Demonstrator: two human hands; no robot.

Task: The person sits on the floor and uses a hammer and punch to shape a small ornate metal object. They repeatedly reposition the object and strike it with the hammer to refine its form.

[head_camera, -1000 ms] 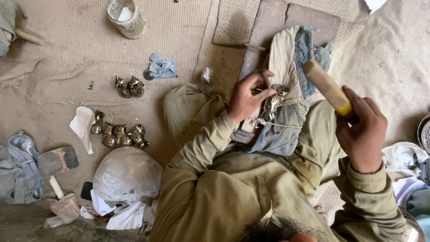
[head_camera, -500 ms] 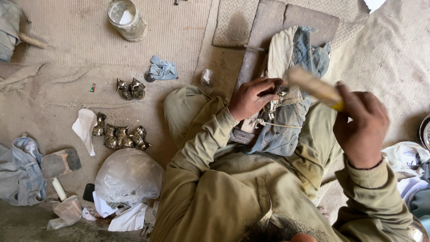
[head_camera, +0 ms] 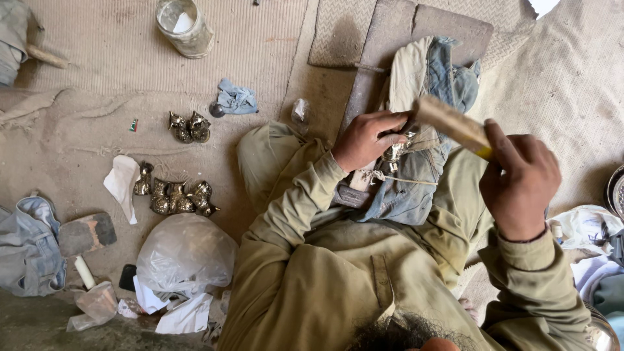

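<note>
The wooden stick (head_camera: 450,123) has come down: a second ago the right hand (head_camera: 520,179) held it raised and steep, its far end high above the lap; now it lies low and nearly level, its far end right at the small metal piece (head_camera: 394,153) that the left hand (head_camera: 367,140) steadies on the blue cloth (head_camera: 416,188) over the knee. This looks like a stroke in a run of strokes, struck or rubbed on the piece; which of the two, the picture does not settle. The right grip is closed around the stick's near end, where a yellow band shows just under the fingers. The left grip is pressed on the metal piece, thumb and fingers curled about it, and it has hardly shifted over the second, so the piece stays pinned in place while the stick works. On the floor to the person's left, well apart from both hands, lie more metal pieces: a pair (head_camera: 190,127) and a cluster (head_camera: 174,194); near them a white rag (head_camera: 121,183), a plastic bag (head_camera: 185,253) and, farther up, a glass jar (head_camera: 184,26).
</note>
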